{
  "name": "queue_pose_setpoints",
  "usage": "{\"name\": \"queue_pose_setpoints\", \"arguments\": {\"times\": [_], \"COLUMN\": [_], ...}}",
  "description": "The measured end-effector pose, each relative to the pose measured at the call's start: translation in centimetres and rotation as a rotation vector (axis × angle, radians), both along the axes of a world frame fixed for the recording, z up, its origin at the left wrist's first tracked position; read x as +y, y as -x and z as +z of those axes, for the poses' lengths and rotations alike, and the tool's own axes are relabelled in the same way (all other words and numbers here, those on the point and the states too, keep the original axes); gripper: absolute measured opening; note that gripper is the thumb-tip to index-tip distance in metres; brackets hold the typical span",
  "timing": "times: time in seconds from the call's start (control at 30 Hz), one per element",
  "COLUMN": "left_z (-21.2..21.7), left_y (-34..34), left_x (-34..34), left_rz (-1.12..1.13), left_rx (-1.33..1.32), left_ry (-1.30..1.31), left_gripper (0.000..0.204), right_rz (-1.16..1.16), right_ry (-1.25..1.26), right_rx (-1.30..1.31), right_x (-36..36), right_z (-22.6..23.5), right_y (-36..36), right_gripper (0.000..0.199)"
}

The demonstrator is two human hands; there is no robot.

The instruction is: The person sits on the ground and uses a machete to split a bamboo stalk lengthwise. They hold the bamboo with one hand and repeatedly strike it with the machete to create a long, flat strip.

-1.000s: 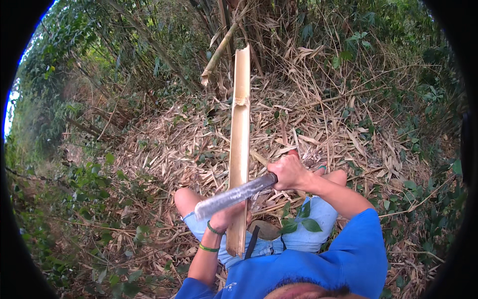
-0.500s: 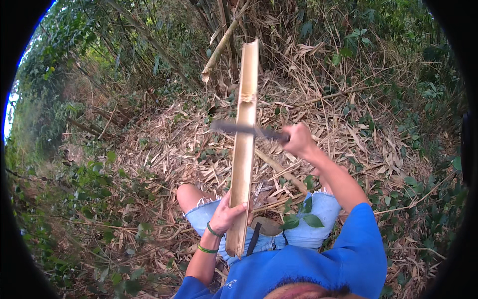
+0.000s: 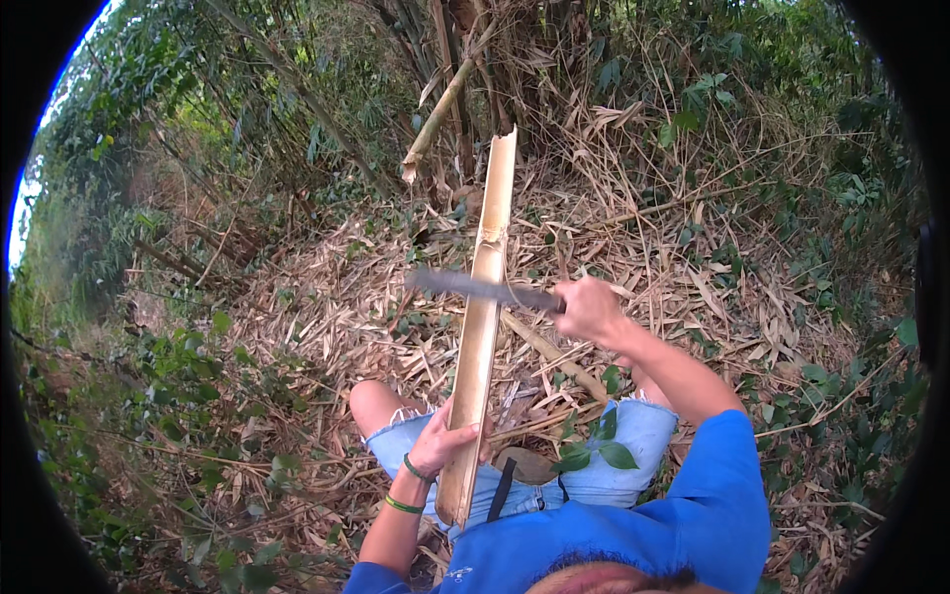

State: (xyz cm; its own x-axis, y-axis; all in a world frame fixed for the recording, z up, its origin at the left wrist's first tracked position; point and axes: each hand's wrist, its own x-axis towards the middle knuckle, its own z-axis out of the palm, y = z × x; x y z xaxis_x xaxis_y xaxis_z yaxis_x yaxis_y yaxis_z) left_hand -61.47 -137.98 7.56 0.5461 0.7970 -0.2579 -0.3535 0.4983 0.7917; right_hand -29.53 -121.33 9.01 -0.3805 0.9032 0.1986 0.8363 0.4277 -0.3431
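A long split half of a bamboo culm (image 3: 473, 366), hollow side up, slants from my lap out over the leaf litter. Around its near part is my left hand (image 3: 439, 443), thumb on the rim and fingers beneath. My right hand (image 3: 591, 309) is closed on the dark handle of a machete (image 3: 450, 284). The blade, blurred by motion, lies crosswise over the bamboo on the near side of its inner node (image 3: 489, 244). Whether the edge touches the bamboo's rims, I cannot tell.
Dry bamboo leaves (image 3: 336, 327) cover the ground. A bamboo pole (image 3: 554, 351) lies beyond my lap, and a broken bamboo stem (image 3: 435, 119) hangs down ahead. Dense bamboo stalks stand at the back. A leafy sprig (image 3: 604, 445) is over my right thigh.
The bamboo's far end has come down and nearer in the picture. The machete and my right hand have also come nearer, with the blade now closer to the node. My left hand keeps its grip.
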Motion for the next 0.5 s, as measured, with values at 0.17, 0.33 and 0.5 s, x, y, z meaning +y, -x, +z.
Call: {"name": "queue_pose_setpoints", "arguments": {"times": [0.17, 0.33, 0.5], "left_z": [0.8, -1.1, 0.1], "left_y": [-1.1, 0.1, -0.8], "left_x": [-1.8, -3.7, -0.6], "left_rz": [-0.050, -0.026, -0.043], "left_rx": [-0.106, -0.040, -0.068], "left_ry": [0.113, 0.109, 0.122], "left_gripper": [0.055, 0.056, 0.059], "right_rz": [-0.303, -0.238, 0.039], "right_ry": [0.052, 0.159, -0.115], "right_rx": [0.102, 0.253, 0.034], "right_x": [5.4, 3.5, 4.3], "right_z": [0.6, 0.1, -0.3], "right_y": [-4.1, -4.4, -4.3], "right_gripper": [0.021, 0.017, 0.007]}}
